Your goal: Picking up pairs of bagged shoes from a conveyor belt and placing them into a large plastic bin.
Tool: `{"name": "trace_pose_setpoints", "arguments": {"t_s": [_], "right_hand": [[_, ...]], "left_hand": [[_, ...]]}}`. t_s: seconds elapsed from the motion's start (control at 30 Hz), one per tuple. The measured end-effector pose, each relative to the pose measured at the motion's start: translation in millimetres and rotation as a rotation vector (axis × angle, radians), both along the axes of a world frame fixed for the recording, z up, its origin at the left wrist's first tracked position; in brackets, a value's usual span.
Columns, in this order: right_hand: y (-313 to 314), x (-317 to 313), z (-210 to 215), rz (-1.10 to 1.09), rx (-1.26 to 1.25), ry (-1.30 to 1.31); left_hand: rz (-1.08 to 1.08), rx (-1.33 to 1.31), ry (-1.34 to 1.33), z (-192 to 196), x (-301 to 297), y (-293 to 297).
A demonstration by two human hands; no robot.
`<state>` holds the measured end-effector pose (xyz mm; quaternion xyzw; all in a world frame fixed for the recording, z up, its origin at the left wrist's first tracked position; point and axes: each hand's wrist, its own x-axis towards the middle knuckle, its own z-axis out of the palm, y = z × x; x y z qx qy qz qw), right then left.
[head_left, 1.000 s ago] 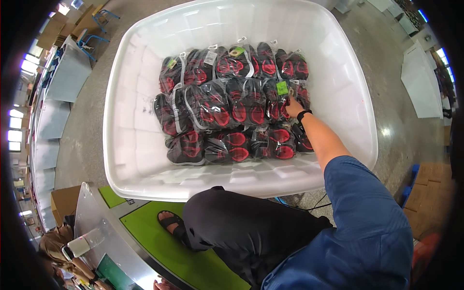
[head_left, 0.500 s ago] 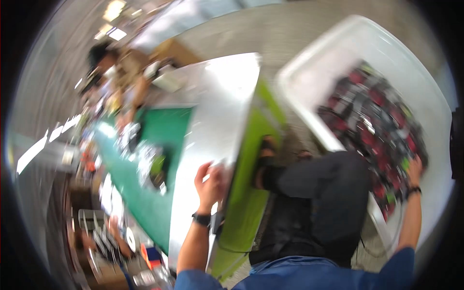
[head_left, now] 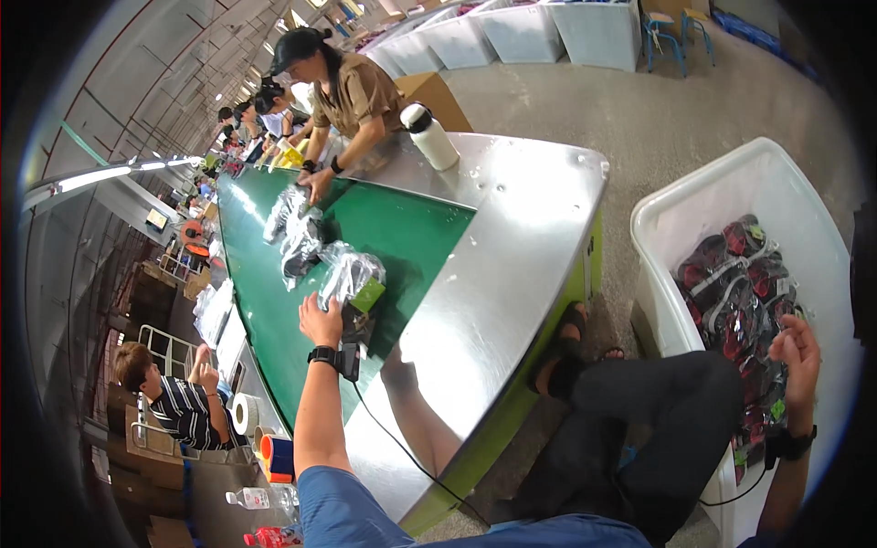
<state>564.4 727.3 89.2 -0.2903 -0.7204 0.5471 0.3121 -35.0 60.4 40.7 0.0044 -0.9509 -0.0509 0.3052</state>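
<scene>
My left hand (head_left: 321,321) reaches over the green belt (head_left: 416,236), fingers partly stretched, at the near side of a clear plastic bag (head_left: 351,272) with a dark item and a bright green patch. Its fingertips appear to touch the bag, without a visible grip. My right hand (head_left: 797,358) hovers above the right side of a white bin (head_left: 653,219), its fingers loosely bent and apart, holding nothing I can see. Inside the bin lie several dark-and-red shoes (head_left: 738,315) in clear bags. Both wrists wear black bands with cables.
A metal ledge (head_left: 493,274) borders the belt. Across it, a co-worker in brown (head_left: 361,96) handles other bagged items (head_left: 297,228) beside a white bottle (head_left: 429,137). Another person in stripes (head_left: 187,409) sits at left, near a tape roll (head_left: 245,414). More white bins (head_left: 521,35) line the back.
My left hand has moved from above the metal ledge to the bag on the belt. My right hand has lifted off the shoes in the bin. The view has swung left.
</scene>
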Motion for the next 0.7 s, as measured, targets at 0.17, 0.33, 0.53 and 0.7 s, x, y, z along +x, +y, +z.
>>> {"name": "trace_pose_setpoints", "arguments": {"t_s": [0.17,0.33,0.53,0.7], "right_hand": [[-86.1,-56.3,66.3,0.578,-0.239,-0.029],[-123.3,-88.1,64.8,0.799,-0.481,-0.078],[-125.7,-126.5,22.7,0.827,-0.583,-0.112],[-123.1,-127.1,6.1,0.689,-0.381,-0.15]], "left_hand": [[0.009,0.447,-0.37,-14.3,-23.3,-58.1],[0.022,0.702,-0.453,-40.5,-28.3,-90.3],[-0.228,0.666,-0.874,-65.0,-6.9,-79.2],[-0.217,1.244,-0.209,-61.5,88.1,29.4]]}}
